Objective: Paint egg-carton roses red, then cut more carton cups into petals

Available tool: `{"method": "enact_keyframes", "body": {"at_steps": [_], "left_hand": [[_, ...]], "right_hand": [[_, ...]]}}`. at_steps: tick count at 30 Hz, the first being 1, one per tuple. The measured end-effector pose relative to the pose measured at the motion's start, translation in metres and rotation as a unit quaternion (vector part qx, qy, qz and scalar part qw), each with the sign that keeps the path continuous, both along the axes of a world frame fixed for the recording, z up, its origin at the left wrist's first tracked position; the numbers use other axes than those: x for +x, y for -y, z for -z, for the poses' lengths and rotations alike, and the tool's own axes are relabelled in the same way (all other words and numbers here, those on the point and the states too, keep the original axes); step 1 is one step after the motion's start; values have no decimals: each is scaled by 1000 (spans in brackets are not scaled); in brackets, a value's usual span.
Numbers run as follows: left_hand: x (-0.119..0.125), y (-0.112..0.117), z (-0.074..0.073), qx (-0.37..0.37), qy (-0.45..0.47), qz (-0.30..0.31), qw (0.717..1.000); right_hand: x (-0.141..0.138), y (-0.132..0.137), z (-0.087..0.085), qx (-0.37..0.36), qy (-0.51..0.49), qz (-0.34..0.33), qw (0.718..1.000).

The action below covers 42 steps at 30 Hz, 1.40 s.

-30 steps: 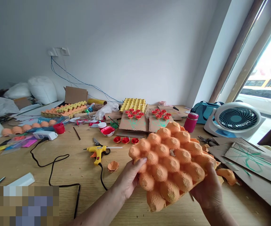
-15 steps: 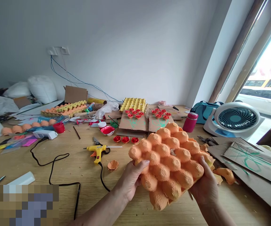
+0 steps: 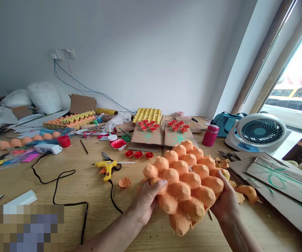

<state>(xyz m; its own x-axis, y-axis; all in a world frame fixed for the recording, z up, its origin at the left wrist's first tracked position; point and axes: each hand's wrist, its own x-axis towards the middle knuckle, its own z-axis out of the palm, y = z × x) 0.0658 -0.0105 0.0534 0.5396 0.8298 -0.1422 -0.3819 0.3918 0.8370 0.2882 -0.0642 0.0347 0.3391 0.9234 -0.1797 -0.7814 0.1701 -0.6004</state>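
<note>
A pale wall rises behind a cluttered wooden surface, and a window at two o'clock lets in bright light. We set our clock dial on the orange egg tray, which is held up near us, tilted, its rounded bumps facing up and towards us.

At the tray's nine o'clock edge, our left hand grips it, the thumb laid over a bump. At three o'clock, our right hand grips the opposite edge, its thumb on top too. The other fingers are mostly hidden by the tray.

Near nine o'clock we find an orange petal cup, then a yellow glue gun with scissors partly under it. At ten o'clock three red flowers sit in a row, with a dish of red paint just beyond.

Between ten and eleven lies a cardboard piece bearing red flowers and green strokes; a similar card lies near twelve. A yellow egg tray rests behind them at eleven.

At one o'clock stands a dark pink flask, and at two, a white fan. Towards three o'clock, we see torn orange scraps beside flat cardboard sheets brushed with green
</note>
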Motion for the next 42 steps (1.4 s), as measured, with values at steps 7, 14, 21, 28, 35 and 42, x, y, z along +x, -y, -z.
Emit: {"method": "enact_keyframes", "body": {"at_steps": [7, 14, 21, 28, 35, 42], "left_hand": [[-2, 3, -4, 18, 10, 22, 1000], [-5, 4, -4, 32, 9, 33, 999], [-9, -10, -11, -1, 40, -1, 999], [-11, -15, -13, -29, 33, -62, 997], [-9, -13, -12, -28, 64, -56, 996], [-9, -12, -8, -51, 81, -58, 994]], "right_hand": [[7, -1, 2, 15, 35, -38, 999], [2, 7, -9, 24, 38, 13, 999], [0, 13, -10, 13, 36, 96, 995], [-4, 15, -11, 22, 33, 88, 995], [1, 8, -6, 33, 46, 67, 996], [0, 5, -9, 14, 22, 52, 998]]}}
